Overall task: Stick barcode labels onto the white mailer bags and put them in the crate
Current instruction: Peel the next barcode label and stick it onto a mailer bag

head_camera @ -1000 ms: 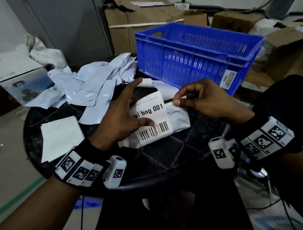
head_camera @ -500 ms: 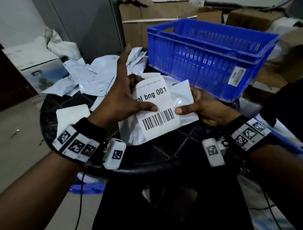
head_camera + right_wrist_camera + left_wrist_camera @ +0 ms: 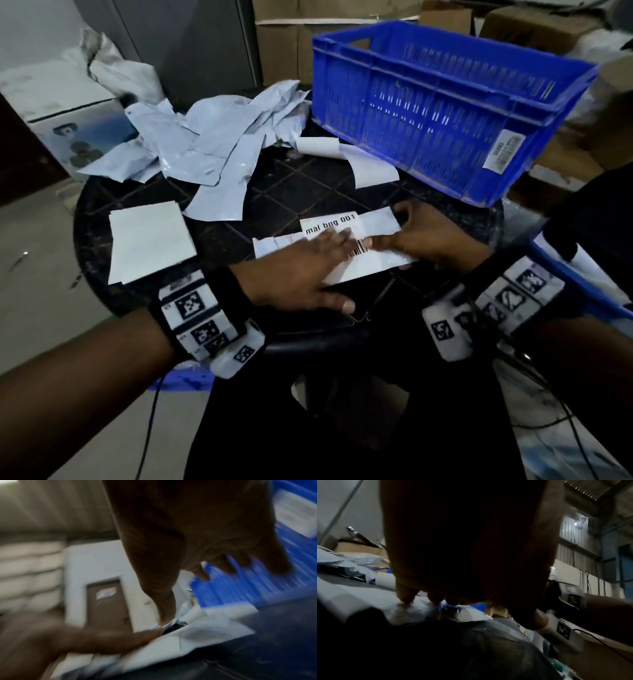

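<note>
Two hands, the left hand [image 3: 301,274] and the right hand [image 3: 428,240], over one round dark surface [image 3: 308,192]. One blue crate [image 3: 445,102]. One mailer bag [image 3: 370,263] bearing one barcode label [image 3: 329,224]. One loose heap of mailer bags [image 3: 212,144], too tangled to count. One white sheet stack [image 3: 150,240]. One curled backing strip [image 3: 342,154]

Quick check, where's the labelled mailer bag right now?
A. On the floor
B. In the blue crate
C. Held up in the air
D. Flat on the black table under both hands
D: the bag lies on the table, left hand pressing the label, right hand on it.
</note>
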`<state>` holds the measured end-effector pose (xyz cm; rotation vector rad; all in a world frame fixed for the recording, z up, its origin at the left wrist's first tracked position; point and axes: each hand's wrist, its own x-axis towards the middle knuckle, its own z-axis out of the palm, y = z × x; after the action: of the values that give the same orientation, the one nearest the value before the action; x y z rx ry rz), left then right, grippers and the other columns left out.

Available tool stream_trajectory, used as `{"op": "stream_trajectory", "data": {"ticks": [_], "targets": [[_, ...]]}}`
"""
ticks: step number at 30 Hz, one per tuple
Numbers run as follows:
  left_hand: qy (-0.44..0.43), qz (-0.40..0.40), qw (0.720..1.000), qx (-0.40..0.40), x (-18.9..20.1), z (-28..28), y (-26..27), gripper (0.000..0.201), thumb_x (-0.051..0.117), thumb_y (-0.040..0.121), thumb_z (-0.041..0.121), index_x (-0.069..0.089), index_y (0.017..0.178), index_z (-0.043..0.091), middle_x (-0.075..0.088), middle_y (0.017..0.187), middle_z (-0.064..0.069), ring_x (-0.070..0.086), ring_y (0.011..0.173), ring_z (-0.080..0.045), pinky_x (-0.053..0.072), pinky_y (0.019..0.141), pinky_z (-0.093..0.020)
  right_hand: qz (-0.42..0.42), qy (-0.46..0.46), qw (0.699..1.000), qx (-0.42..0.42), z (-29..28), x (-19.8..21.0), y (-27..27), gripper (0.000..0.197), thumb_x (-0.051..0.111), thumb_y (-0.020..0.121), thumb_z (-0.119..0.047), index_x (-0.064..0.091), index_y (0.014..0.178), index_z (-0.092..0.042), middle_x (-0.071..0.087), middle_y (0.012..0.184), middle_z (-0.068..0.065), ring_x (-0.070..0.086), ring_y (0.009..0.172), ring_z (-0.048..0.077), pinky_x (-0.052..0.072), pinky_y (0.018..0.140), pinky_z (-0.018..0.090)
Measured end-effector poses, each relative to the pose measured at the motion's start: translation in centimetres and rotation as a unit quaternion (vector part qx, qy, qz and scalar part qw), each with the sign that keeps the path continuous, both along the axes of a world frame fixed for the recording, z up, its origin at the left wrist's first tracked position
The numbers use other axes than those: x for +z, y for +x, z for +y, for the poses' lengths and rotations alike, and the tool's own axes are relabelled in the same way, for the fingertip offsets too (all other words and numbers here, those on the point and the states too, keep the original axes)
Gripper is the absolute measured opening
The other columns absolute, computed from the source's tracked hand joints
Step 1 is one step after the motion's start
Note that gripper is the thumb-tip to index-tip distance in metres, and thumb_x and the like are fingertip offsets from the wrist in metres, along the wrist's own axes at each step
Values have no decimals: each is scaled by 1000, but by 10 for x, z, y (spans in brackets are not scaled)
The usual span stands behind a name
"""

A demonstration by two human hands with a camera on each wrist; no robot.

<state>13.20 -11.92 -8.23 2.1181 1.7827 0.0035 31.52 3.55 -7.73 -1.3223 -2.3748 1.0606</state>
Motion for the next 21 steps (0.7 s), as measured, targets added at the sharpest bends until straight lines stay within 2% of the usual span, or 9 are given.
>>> {"op": "stream_trajectory", "data": {"ticks": [1, 2, 3, 4, 6, 8, 11, 16, 21], "targets": [[-41, 42, 998, -10, -5, -6, 4, 115, 49, 87, 78, -10, 162, 13, -19, 170, -6, -16, 157, -20, 4, 129, -44, -85, 147, 985, 19, -4, -3, 5, 79, 75, 75, -70, 62, 129, -13, 72, 123, 8, 66, 118, 26, 53, 93, 34], [-70, 73, 995, -14, -9, -12, 8, 121, 38, 84, 87, -20, 160, 13, -30, 166, -5, -26, 154, -20, 0, 128, -49, -141, 274, 950, 44, -12, -8, 10, 105, 58, 73, -84, 49, 144, -8, 56, 145, 20, 50, 137, 36, 44, 108, 44], [-87, 94, 992, -12, -12, -16, 10, 126, 27, 77, 94, -26, 158, 14, -36, 163, -5, -32, 151, -19, -4, 127, -53, -158, 349, 920, 81, -26, -13, 14, 117, 43, 74, -89, 38, 153, -4, 35, 160, 27, 31, 149, 43, 33, 116, 55], [-94, 112, 989, -9, -13, -19, 12, 130, 17, 69, 100, -29, 156, 14, -40, 160, -5, -35, 150, -19, -6, 126, -55, -164, 363, 908, 133, -42, -17, 17, 122, 32, 76, -91, 27, 159, -2, 14, 168, 27, 12, 156, 43, 24, 120, 61], [-102, 141, 985, -11, -13, -20, 13, 136, 8, 59, 102, -34, 152, 13, -44, 156, -5, -39, 147, -19, -10, 124, -57, -192, 279, 904, 260, -69, -17, 18, 128, 6, 75, -98, 1, 164, -6, -19, 170, 13, -21, 156, 28, 7, 125, 58], [-122, 154, 980, -29, -15, -20, 16, 141, 5, 53, 105, -38, 149, 12, -48, 153, -8, -42, 145, -21, -13, 123, -59, -246, 198, 892, 323, -83, -23, 21, 130, -12, 64, -100, -20, 161, -15, -36, 164, -1, -36, 150, 13, -3, 128, 52], [-147, 168, 974, -39, -15, -16, 16, 148, -2, 40, 109, -44, 145, 13, -53, 151, -7, -47, 141, -19, -16, 121, -59, -271, 179, 886, 330, -84, -30, 26, 129, -16, 61, -100, -26, 159, -18, -38, 162, -8, -35, 149, 6, -3, 128, 54], [-199, 163, 966, -34, -2, -11, 15, 147, 17, 49, 110, -43, 147, 19, -54, 150, 1, -47, 141, -14, -22, 118, -59, -314, 197, 879, 300, -82, -31, 40, 122, -5, 68, -98, -22, 161, -21, -31, 166, -9, -28, 152, 7, 2, 126, 58], [-190, 156, 969, -27, 5, -9, 14, 143, 18, 55, 109, -32, 154, 19, -40, 160, 3, -36, 148, -12, -20, 118, -62, -327, 162, 903, 227, -71, -19, 49, 137, -13, 54, -104, -17, 162, -19, -32, 166, -4, -23, 155, 11, 0, 127, 55]]}}
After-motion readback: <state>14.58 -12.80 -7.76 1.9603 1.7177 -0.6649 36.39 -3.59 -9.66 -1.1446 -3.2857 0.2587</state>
